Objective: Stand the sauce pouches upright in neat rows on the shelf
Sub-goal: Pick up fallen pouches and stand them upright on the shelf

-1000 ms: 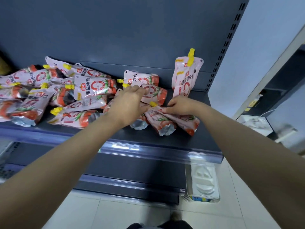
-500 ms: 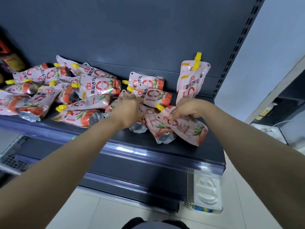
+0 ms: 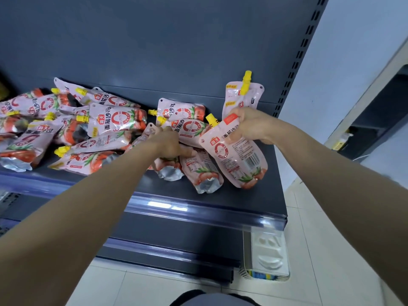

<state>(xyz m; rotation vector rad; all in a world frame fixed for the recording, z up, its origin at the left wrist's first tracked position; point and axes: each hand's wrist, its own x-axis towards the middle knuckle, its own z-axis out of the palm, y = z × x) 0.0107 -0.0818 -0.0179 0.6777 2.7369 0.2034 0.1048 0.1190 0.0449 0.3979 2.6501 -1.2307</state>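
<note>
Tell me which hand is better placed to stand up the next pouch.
Probably the right hand: it grips one pouch by its top, beside the upright pouch. The left hand is down among the lying pouches.

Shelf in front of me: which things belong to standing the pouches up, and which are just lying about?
For the job: tomato sauce pouch in right hand; upright pouch at the back; lying pouches; shelf.
Lying about: white moulded tray below the shelf.

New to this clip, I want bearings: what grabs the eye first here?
A jumble of sauce pouches lies flat on the shelf, left and middle. The right hand grips one pouch by its top at the right end, before an upright pouch against the back panel; the left hand touches the pile.
</note>
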